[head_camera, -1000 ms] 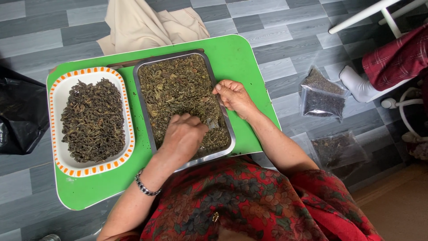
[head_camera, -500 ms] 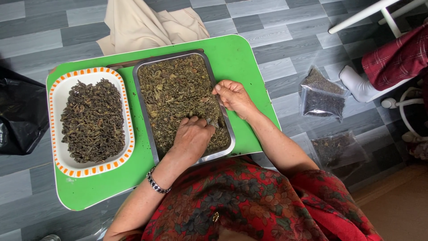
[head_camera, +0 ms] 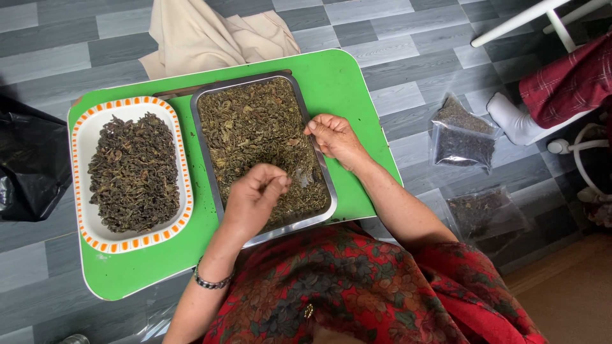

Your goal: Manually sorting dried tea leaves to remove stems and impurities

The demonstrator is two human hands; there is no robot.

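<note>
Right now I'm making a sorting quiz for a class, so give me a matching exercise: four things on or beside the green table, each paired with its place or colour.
Things:
1. metal tray
2. white dish
3. clear bags
4. cloth

Descriptions:
A. orange-patterned rim, on the table's left side
B. beige, on the floor beyond the table
C. on the floor to the right, holding dark leaves
D. middle of the table, under both hands

Pairs: 1-D, 2-A, 3-C, 4-B

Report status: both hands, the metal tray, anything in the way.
Left hand pinched shut above dried leaves. Right hand on metal tray rim. Nothing blocking.
</note>
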